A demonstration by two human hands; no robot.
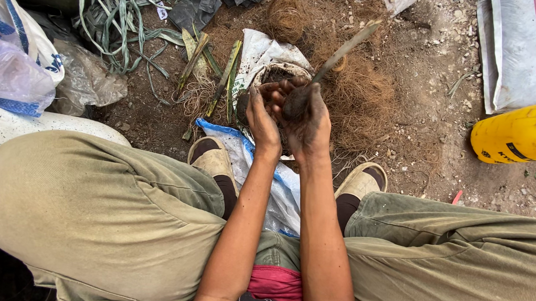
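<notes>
My left hand (261, 114) and my right hand (310, 119) are raised together in front of me, both smeared with dark soil. They cup the dark, soil-covered base of a small plant (298, 99). Its long narrow leaf (346, 50) sticks up and away to the right. Just beyond my fingers a small round pot (280, 70) of soil sits on a white bag. A heap of brown coconut fibre (355, 97) lies on the ground right of the pot.
Cut green leaves and stalks (127, 24) lie at the upper left beside clear plastic bags (12, 73). A yellow jug (520, 134) lies at the right under a white sack (526, 42). My sandalled feet rest on a blue-and-white woven bag (278, 188).
</notes>
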